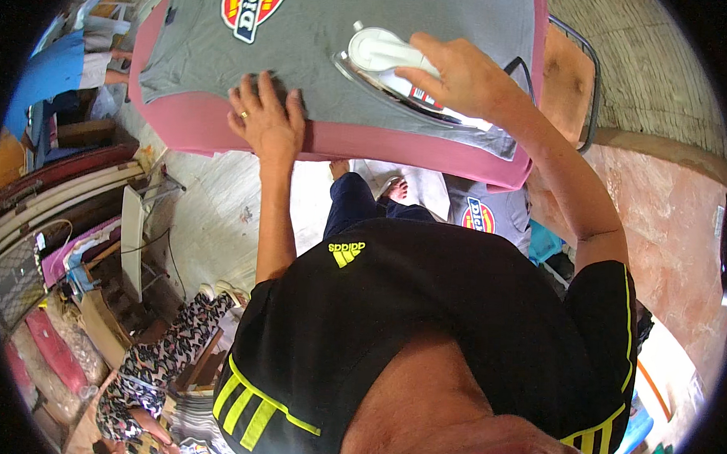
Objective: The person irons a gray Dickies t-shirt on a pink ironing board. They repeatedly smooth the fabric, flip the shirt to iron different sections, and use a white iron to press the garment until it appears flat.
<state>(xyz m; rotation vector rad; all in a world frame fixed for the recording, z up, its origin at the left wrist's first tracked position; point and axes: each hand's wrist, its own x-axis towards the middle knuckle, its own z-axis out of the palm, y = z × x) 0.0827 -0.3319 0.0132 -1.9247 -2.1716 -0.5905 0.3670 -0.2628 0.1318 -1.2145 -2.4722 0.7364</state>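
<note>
Right hand [465,74] grips a white iron [393,64] on a grey shirt [330,34]; left hand [267,119] lies open, flat at the pink board's [366,143] near edge.

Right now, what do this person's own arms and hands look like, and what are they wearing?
Both forearms are bare. The left hand has a gold-coloured ring on one finger; the right hand shows no ring or watch. The arms come out of the short sleeves of a black shirt with neon-yellow stripes; the right sleeve has a thin yellow line.
</note>
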